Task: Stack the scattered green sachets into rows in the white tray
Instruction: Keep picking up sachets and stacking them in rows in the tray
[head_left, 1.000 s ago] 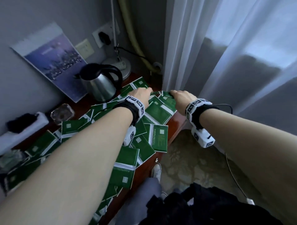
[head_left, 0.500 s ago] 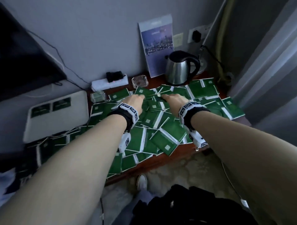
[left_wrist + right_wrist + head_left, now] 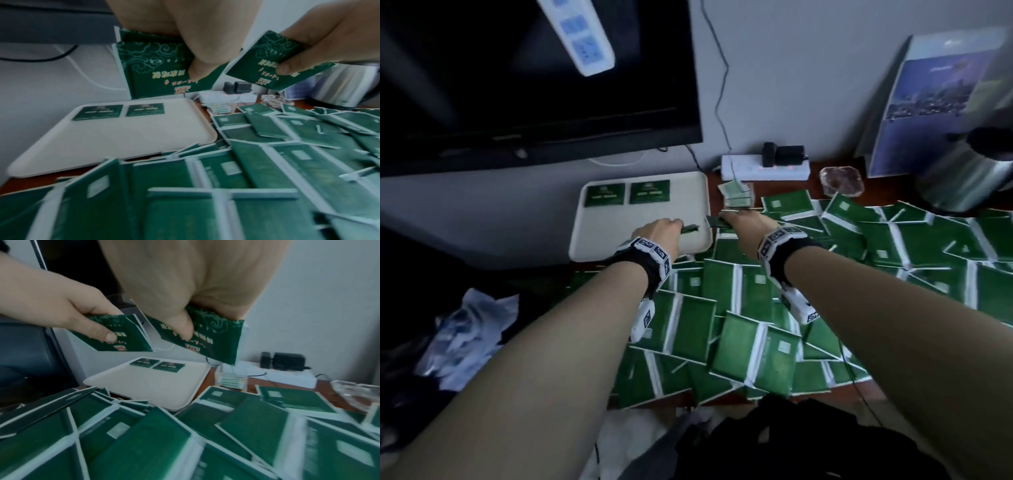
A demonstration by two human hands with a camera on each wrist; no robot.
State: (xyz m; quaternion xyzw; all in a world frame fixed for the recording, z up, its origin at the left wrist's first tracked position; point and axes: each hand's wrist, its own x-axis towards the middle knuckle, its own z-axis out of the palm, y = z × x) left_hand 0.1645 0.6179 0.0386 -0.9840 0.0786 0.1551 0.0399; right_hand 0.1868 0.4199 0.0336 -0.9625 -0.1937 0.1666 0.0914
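The white tray (image 3: pixel 619 240) sits left of the pile, with two green sachets (image 3: pixel 604 194) (image 3: pixel 649 192) side by side in its far left corner. Scattered green sachets (image 3: pixel 825 274) cover the table to its right. My left hand (image 3: pixel 674 229) hovers over the tray's near right part and pinches one sachet (image 3: pixel 156 69) between thumb and fingers. My right hand (image 3: pixel 729 221) hangs just right of the tray's rim and pinches another sachet (image 3: pixel 216 340). Both held sachets are off the table and face down toward the wrist cameras.
A dark TV screen (image 3: pixel 534 85) stands behind the tray. A power strip (image 3: pixel 763 168), a glass ashtray (image 3: pixel 840 180), a clear holder of small packets (image 3: pixel 738 198), a steel kettle (image 3: pixel 969 178) and a leaning booklet (image 3: pixel 928 102) line the wall. A crumpled plastic bag (image 3: pixel 465 335) lies lower left.
Both hands have moved left from the middle of the pile to the tray's right side, each lifting a sachet. The head view has swung left and now shows the tray.
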